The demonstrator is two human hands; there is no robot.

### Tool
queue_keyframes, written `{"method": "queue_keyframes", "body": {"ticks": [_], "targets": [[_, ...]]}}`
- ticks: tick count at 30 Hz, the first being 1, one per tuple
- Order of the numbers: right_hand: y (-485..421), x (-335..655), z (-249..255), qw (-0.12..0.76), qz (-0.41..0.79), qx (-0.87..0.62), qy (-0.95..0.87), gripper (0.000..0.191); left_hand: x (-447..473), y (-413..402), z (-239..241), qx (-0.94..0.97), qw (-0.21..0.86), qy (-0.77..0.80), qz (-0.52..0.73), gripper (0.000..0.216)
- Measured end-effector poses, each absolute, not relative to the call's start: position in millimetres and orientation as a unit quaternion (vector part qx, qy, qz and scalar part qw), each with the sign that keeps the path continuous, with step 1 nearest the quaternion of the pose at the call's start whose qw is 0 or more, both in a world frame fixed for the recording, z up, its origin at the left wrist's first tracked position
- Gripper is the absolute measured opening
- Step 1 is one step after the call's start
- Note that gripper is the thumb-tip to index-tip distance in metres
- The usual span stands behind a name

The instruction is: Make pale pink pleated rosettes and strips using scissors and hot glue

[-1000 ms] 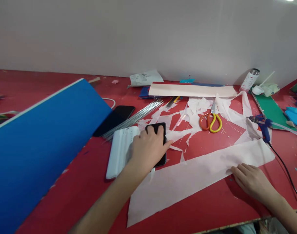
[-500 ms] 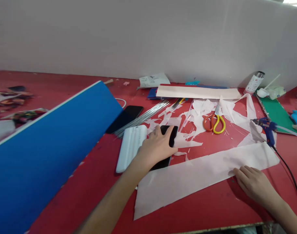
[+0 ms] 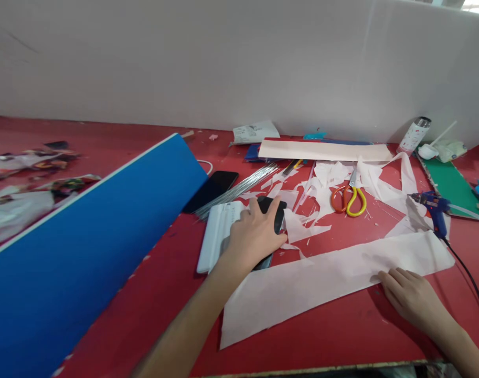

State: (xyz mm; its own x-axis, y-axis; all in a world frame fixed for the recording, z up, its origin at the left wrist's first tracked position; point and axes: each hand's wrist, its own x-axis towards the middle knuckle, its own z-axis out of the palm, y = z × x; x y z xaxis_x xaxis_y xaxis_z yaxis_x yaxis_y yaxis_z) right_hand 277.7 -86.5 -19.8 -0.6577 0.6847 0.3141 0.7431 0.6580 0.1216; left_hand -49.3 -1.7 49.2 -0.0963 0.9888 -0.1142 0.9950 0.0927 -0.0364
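Near the middle of the table, my left hand (image 3: 257, 236) grips a black phone (image 3: 277, 210) by its sides, with thumb and fingers around it. The hand hides much of the phone, which overlaps the right side of a ridged white plastic slab (image 3: 217, 231). A long strip of thin white cloth-like material (image 3: 310, 289) lies slantwise in front of me. My right hand (image 3: 408, 294) has its fingers curled at the strip's lower edge near the right end, closed on it; the fingertips are partly hidden.
A large blue board (image 3: 105, 236) slants across the left. Beyond lie another dark phone (image 3: 213, 189), thin metal wires (image 3: 243, 185), white scraps (image 3: 302, 226) and scissors (image 3: 351, 197). On the right are a glue gun (image 3: 434, 207) with a cord, a green board (image 3: 451, 181) and a bottle (image 3: 414, 135).
My left hand has shifted the phone slightly left, closer over the white slab, and the phone looks a little tilted. My right hand stays at the strip's edge. The camera view has turned slightly left.
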Motion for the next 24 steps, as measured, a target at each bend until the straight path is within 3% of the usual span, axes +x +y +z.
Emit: {"method": "queue_keyframes", "body": {"ticks": [5,9,14,24], "targets": [[-86.5,277.0,-20.9,0.123,-0.116,-0.400,-0.900,0.020,-65.9,-7.3,75.6,0.598,0.017,0.801,-0.028,0.079],[-86.2,277.5,-22.1,0.126,-0.110,-0.400,-0.901,0.020,-88.3,-2.4,87.2,0.517,0.066,0.853,-0.035,0.080],[-86.2,278.7,-23.0,0.127,-0.109,-0.396,-0.903,0.020,-101.0,7.2,80.4,0.479,0.125,0.867,-0.056,0.077],[-91.4,283.2,-17.9,0.135,-0.096,-0.381,-0.910,0.018,-103.7,12.8,76.2,0.497,0.103,0.859,-0.068,0.080]]}}
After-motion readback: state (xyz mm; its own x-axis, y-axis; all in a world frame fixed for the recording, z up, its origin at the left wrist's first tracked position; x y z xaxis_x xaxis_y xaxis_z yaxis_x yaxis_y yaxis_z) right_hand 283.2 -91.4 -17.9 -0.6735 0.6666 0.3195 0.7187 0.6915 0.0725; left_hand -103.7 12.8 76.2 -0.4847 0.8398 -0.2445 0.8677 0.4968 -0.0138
